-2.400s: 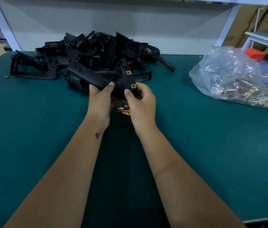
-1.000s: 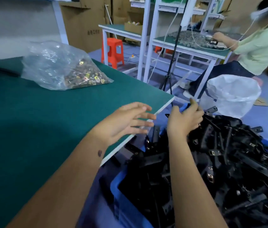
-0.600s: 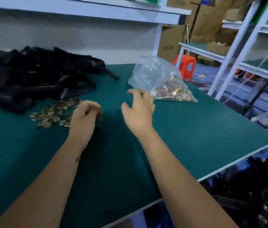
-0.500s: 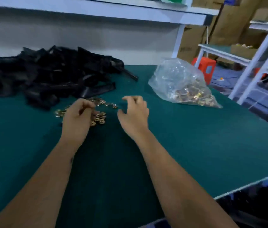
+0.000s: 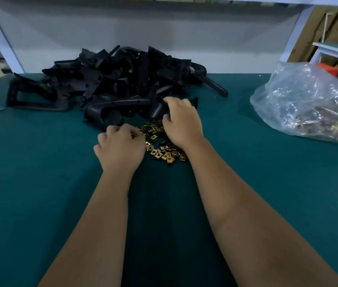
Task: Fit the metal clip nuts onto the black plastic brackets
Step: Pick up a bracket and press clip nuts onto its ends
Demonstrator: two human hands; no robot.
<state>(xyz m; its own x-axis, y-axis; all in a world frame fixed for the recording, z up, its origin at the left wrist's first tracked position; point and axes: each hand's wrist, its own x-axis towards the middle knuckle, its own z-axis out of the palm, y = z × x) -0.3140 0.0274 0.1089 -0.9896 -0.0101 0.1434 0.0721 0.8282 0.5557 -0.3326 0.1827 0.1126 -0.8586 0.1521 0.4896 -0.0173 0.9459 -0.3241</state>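
Note:
A heap of black plastic brackets [image 5: 110,79] lies at the back of the green table [image 5: 39,183]. In front of it is a small pile of brass-coloured metal clip nuts [image 5: 164,152]. My left hand [image 5: 120,150] is curled at the pile's left edge, and its fingertips pinch a clip nut [image 5: 134,136]. My right hand [image 5: 181,121] reaches over the pile. Its thumb and fingers close around the near end of the front bracket [image 5: 139,104], which still lies on the table.
A clear plastic bag of more clip nuts [image 5: 305,104] sits at the right of the table. A grey wall panel [image 5: 143,38] and white shelf posts [image 5: 294,36] stand behind. A small washer [image 5: 1,108] lies at the far left.
My view swung back from the blue bin of brackets beside the table to the tabletop. Both hands moved forward: the left settled into the clip nuts and the right reached the front bracket.

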